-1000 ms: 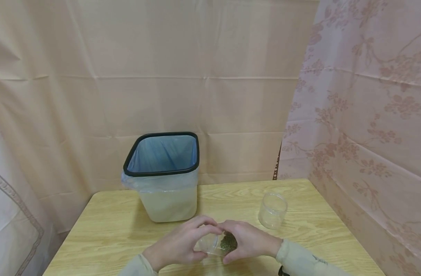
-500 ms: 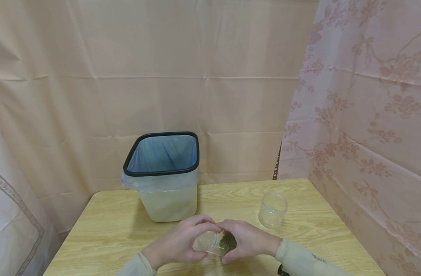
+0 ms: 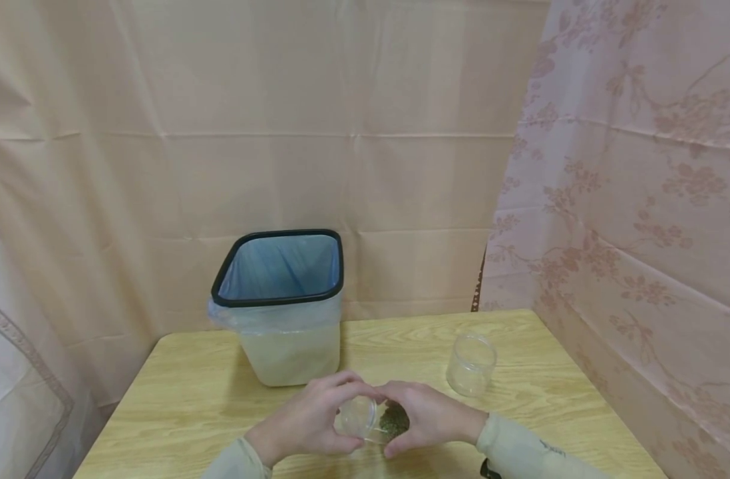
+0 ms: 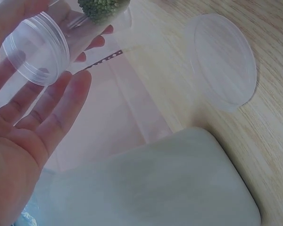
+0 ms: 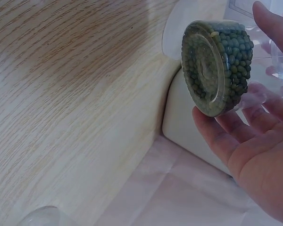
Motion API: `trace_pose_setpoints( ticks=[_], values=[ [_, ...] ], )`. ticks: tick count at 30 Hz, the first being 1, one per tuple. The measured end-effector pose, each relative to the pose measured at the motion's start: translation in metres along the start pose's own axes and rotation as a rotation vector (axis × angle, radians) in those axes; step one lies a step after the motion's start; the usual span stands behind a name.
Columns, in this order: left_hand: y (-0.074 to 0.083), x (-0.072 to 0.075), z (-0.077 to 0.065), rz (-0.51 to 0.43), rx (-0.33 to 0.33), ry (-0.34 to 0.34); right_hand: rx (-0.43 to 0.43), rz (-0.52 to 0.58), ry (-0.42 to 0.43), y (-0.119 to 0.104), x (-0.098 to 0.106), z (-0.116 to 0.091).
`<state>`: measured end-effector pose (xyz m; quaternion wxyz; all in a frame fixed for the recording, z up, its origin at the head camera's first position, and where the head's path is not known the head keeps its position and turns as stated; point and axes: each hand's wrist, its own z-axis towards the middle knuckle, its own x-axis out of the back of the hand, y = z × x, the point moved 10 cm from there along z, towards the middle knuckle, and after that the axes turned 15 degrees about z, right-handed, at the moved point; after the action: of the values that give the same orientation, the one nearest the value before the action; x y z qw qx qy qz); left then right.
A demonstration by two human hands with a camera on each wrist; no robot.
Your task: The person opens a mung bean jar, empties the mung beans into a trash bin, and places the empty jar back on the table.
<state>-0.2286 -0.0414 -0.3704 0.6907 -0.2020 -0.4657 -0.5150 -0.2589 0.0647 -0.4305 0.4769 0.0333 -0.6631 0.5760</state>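
Observation:
Both hands hold a clear plastic jar between them, low over the front of the table. My right hand (image 3: 433, 416) grips the end where small green beans (image 5: 236, 66), like mung beans, lie packed at the base. My left hand (image 3: 311, 419) curls its thumb and fingers round the clear threaded end (image 4: 40, 52). The jar (image 3: 359, 416) is tipped sideways, its bean end to the right. In the left wrist view, a clear round lid (image 4: 221, 61) lies on the table nearby. The hands hide part of the jar in the head view.
A pale bin (image 3: 295, 349) with a black rim and blue liner stands on the table at back left. Another clear jar (image 3: 472, 366) stands at the right. Beige curtains (image 3: 251, 166) hang behind the wooden table (image 3: 179, 386), and a pink floral one (image 3: 640, 233) along the right.
The hands stay almost in place. A little more of the clear round end shows between my left thumb and fingers. The head view has shifted very slightly.

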Motion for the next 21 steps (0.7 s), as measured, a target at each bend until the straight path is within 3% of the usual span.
trace_pose_setpoints(
  ticks=[5,21],
  values=[
    [-0.003,-0.001,0.000,-0.023,0.036,-0.011,0.007,-0.010,0.006,-0.002,0.001,0.000],
    [-0.012,-0.001,-0.003,0.048,0.139,-0.012,0.026,0.020,-0.011,-0.004,-0.003,0.000]
  ],
)
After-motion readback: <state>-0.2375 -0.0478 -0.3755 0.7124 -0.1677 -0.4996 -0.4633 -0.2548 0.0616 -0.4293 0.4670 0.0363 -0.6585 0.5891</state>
